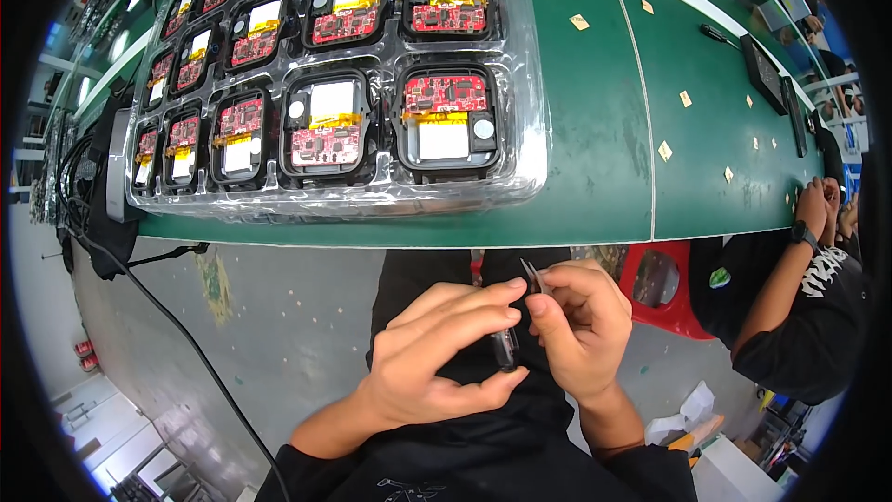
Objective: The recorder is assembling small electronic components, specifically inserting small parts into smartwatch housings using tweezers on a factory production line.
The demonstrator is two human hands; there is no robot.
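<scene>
Over my lap, my left hand (432, 344) is closed round a small black casing (505, 350), held edge-on between thumb and fingers. Most of that piece is hidden by the fingers, so its face does not show. Close beside it, my right hand (585, 321) pinches a pair of pointed tweezers (532, 277), whose thin tips point up and away from me. Whether the tweezers touch the casing I cannot tell. On the bench ahead, a clear plastic tray (530, 144) carries several black housings (451, 121) with red circuit boards, white blocks and yellow tape.
The green bench (595, 167) has its near edge just beyond my hands. Small paper squares (664, 151) lie scattered on it. At the right sit a co-worker (790, 297) and a red stool (674, 307). A black cable (195, 339) hangs at the left.
</scene>
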